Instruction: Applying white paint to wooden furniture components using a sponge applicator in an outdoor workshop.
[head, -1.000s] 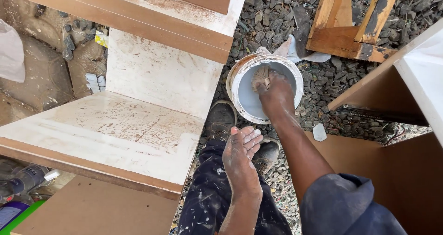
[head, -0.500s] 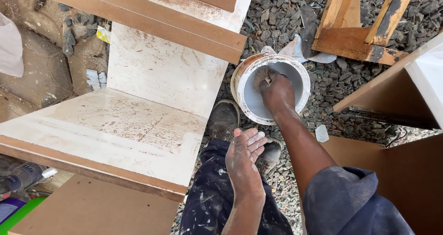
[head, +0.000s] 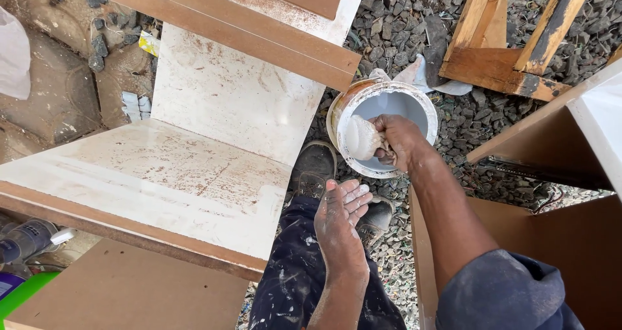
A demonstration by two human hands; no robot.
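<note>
Right hand (head: 400,139) was seen at upper centre-right of the frame, forearm stretched forward from the lower right, wrist bent over the bucket (head: 343,109). Fingers were clamped on a wadded cloth (head: 361,138), coated white, held just above the bucket's near-left rim. Left hand (head: 338,221) was held at lower centre, palm turned up and sideways, fingers apart and straight, smeared white, nothing gripped. The bucket was a round white pail stood on the gravel (head: 402,38), pale grey-white paint seen inside, rust-brown staining on its left outer wall. A shoe (head: 313,166) was placed just beside it, lower left. A white-coated board panel (head: 194,168) with brown streaks was spread across the left of the frame.
</note>
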